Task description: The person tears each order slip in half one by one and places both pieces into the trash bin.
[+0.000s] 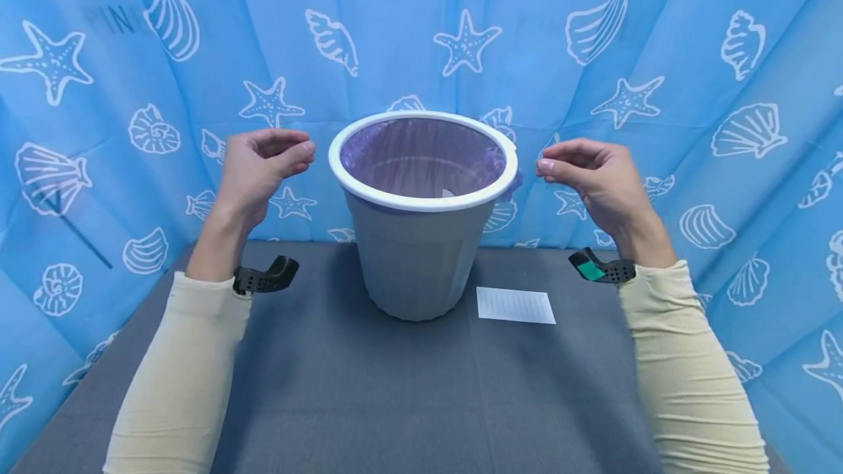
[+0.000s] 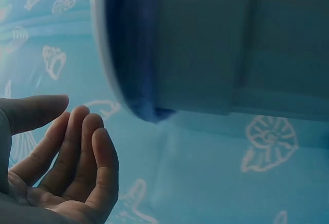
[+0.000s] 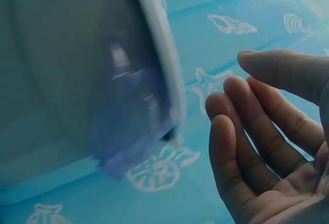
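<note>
A grey trash can (image 1: 415, 262) with a white rim ring (image 1: 421, 203) stands upright on the table. It is lined with a thin purple trash bag (image 1: 428, 145), and a loose flap of the bag (image 3: 133, 126) hangs outside below the rim in the right wrist view. Left of the rim, apart from it, my left hand (image 1: 260, 170) is held in the air, fingers loosely bent and thumb near the fingertips. My right hand (image 1: 596, 181) hovers likewise to the right of the rim. Nothing shows between the fingers of either hand in the wrist views.
A white lined paper card (image 1: 516, 306) lies on the dark grey tablecloth (image 1: 369, 401), right of the can's base. Behind and at both sides hangs a blue curtain (image 1: 395, 42) with white shells and starfish. Each wrist wears a black camera band (image 1: 266, 276).
</note>
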Motion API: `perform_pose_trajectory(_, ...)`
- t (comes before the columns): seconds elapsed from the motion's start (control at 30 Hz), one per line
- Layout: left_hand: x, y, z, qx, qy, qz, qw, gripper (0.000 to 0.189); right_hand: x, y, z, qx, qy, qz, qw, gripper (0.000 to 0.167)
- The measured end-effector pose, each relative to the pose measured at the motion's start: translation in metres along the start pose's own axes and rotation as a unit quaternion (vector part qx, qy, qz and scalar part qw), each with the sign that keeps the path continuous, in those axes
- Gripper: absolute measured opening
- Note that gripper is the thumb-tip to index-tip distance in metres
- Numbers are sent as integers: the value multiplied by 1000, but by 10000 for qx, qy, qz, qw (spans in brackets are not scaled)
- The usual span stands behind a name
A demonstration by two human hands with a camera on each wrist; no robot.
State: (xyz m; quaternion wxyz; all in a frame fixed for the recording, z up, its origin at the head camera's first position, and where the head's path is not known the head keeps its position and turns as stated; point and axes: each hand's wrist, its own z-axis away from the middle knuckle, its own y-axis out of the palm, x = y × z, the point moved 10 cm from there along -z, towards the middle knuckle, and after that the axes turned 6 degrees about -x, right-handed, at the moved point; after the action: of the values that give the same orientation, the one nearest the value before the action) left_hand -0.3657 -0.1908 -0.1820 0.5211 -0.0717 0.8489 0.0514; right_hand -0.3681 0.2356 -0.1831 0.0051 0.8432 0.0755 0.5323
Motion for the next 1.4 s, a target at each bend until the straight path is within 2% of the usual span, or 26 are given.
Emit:
perform_pose_trajectory(0.1, 14, -3, 12, -24, 43, -27, 10000, 21, -18, -5, 15, 44, -31, 61, 10000, 14)
perform_pose_trajectory(0.23, 34, -5, 30, -57, 84, -305, 9995, 27, -45, -7, 35, 66, -6, 269, 9996, 15)
perform_pose_trajectory(0.43, 65, -7, 55, -150, -6, -499, 9986, 30, -81, -9, 59, -66, 136, 596, 9981, 17)
perform_pose_trajectory(0.67, 96, -15, 82, -349, -230, -522, 9978, 29, -114, -15, 83, -319, 367, 567, 9972, 20)
perform_pose_trajectory(0.83, 115, -18, 96, -365, -519, -467, 9969, 29, -128, -18, 93, -393, 578, 557, 9960, 23)
perform_pose_trajectory(0.93, 121, -18, 99, -313, -629, -483, 9964, 30, -130, -20, 95, -443, 592, 627, 9953, 19)
perform_pose_trajectory(1.13, 124, -14, 103, -177, -581, -539, 9967, 30, -135, -27, 98, -583, 656, 993, 9912, 17)
perform_pose_trajectory(1.23, 126, -10, 107, -64, -574, -555, 9968, 29, -144, -35, 102, -678, 795, 1398, 9847, 27)
perform_pose_trajectory(1.4, 130, 3, 110, 142, -596, -582, 9964, 26, -164, -56, 107, -856, 1031, 2110, 9683, 41)
